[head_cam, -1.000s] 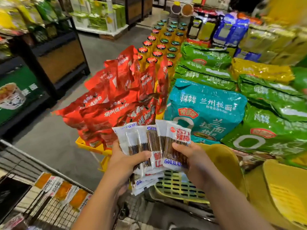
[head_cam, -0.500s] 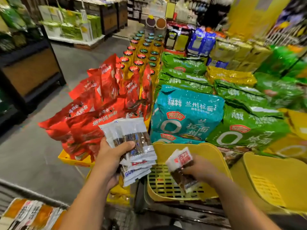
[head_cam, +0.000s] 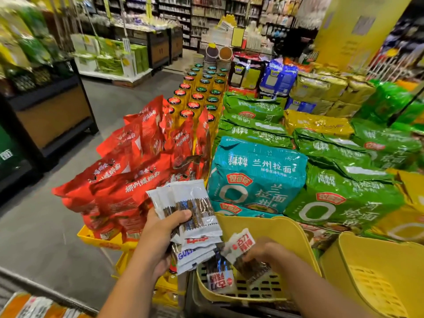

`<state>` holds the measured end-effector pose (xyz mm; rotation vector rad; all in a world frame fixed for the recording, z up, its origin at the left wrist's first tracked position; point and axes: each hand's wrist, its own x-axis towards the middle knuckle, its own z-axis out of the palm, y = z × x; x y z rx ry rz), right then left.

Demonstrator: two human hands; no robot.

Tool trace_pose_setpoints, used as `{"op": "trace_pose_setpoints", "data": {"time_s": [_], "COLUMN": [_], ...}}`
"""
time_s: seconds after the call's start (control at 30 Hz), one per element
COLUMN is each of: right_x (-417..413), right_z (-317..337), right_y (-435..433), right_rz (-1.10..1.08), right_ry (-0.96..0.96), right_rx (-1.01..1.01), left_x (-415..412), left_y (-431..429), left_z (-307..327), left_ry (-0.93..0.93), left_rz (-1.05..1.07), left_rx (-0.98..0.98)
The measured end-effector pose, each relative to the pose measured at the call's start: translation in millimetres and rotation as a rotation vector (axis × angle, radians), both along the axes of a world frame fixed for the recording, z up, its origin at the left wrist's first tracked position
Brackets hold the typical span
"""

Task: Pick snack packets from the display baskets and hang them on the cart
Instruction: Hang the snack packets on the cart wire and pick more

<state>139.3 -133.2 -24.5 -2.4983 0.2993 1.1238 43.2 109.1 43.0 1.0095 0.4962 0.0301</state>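
Left hand (head_cam: 160, 235) was closed around a fanned stack of snack packets (head_cam: 192, 216), thumb across the front, fingers wrapped behind. Stack was held up in the air just left of the yellow basket (head_cam: 282, 230), overlapping the view of the red bags (head_cam: 128, 180). Packets were white with a clear window showing dark sticks; lower ones in the stack showed blue and red print.

Right hand (head_cam: 266, 254) was down inside the yellow basket, fingers pinched on a single packet (head_cam: 245, 255) with red label text, packet tilted, top corner pointing up-left. Another loose packet (head_cam: 220, 275) lay on the basket's perforated floor, just left of the held one; contact between the two couldn't be resolved.

Second yellow basket (head_cam: 371, 271) sat to the right, touching or nearly touching the first.

Behind the baskets: teal noodle bag (head_cam: 259, 177), green noodle bags (head_cam: 339, 191) to its right, rows of capped bottles (head_cam: 199, 92) further back.

Cart (head_cam: 46, 297): only a dark rim bar showed at bottom left, with orange-and-white packets (head_cam: 34, 309) below it, blurred. How they were attached wasn't visible.
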Motion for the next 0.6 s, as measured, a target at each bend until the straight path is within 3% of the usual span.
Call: {"op": "trace_pose_setpoints", "data": {"time_s": [0.1,0.23,0.3,0.43,0.53,0.6], "right_x": [2.1,-1.8,-0.8,-0.3,0.5,3.5], "right_z": [4.2,-3.9,-6.7,-12.7,-12.4,-4.5], "right_y": [-12.6,-20.5,-22.7,-17.1,-14.5,-20.7], "right_rz": [0.211,0.275,0.286,0.12,0.048,0.114], "right_ry": [-0.018,-0.031,0.008,0.146,0.198,0.15], "right_rx": [-0.187,-0.315,-0.297,-0.03,-0.042,-0.126], "left_x": [5.5,11.0,14.7,22.9,24.6,26.6], "left_y": [-9.7,-23.2,-27.1,-33.6,-39.3,-40.9], "left_z": [2.4,8.0,9.9,7.1,9.4,8.4], "left_ry": [0.003,-0.007,-0.012,-0.006,-0.015,-0.026], "left_rz": [-0.003,-0.046,-0.058,-0.076,-0.104,-0.125], "left_rx": [0.022,0.047,0.063,0.056,0.038,0.04]}}
